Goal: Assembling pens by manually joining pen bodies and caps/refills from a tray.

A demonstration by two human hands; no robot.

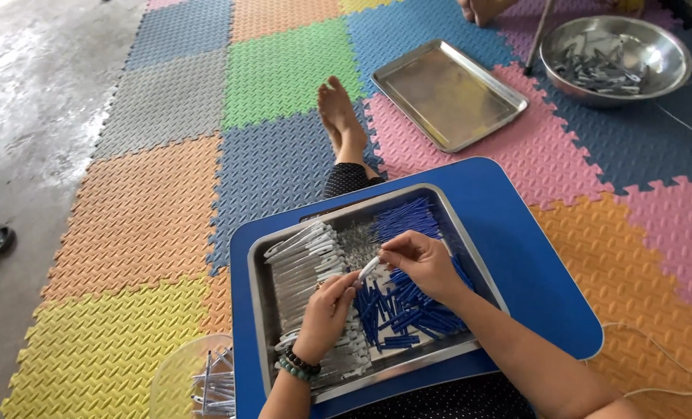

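A steel tray (262, 310) sits on a blue lap table (517, 256). Its left side holds several white pen barrels (303, 260); its right side holds a heap of blue pen parts (408, 306). My left hand (326, 314), with bead bracelets on the wrist, and my right hand (422, 264) meet over the tray's middle. Both pinch one white pen barrel (369, 268) between their fingertips, the left at its lower end, the right at its upper end.
Coloured foam mats cover the floor. An empty steel tray (448, 93) lies ahead, a steel bowl (656, 46) of grey pieces at the far right. A clear round container (187, 384) with pens is at lower left. My bare foot (340, 116) stretches forward.
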